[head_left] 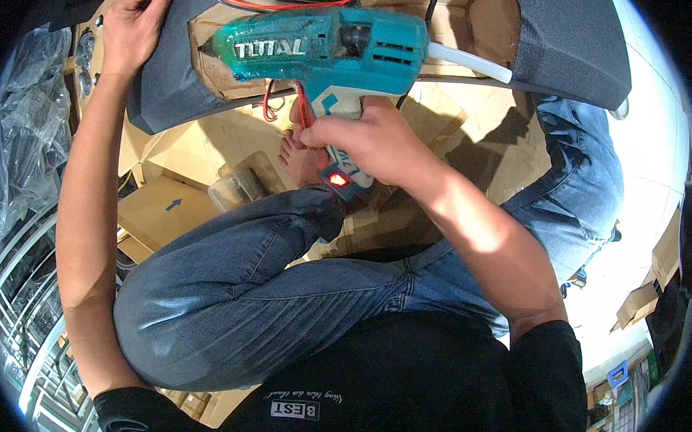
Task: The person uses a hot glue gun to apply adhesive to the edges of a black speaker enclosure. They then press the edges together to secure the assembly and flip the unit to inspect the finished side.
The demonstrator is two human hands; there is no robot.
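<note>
Glue gun [326, 53], teal, far centre, above a black casing [573, 52]; nozzle [207, 48] pointing left. Right hand [376, 140], grasping its handle. White glue stick [476, 64], protruding right. Left hand [132, 29], at the casing's far left end; grip cannot be told. Red wire [251, 8], nearby. Hazards, as judged: a leftward swing of a hot nozzle could burn the left hand; dripping glue could foul the wire.

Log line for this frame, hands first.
right hand: gripping teal glue gun | left hand: at left end of dark grey shell | red light: lit | white glue stick: protruding from gun's rear
</note>
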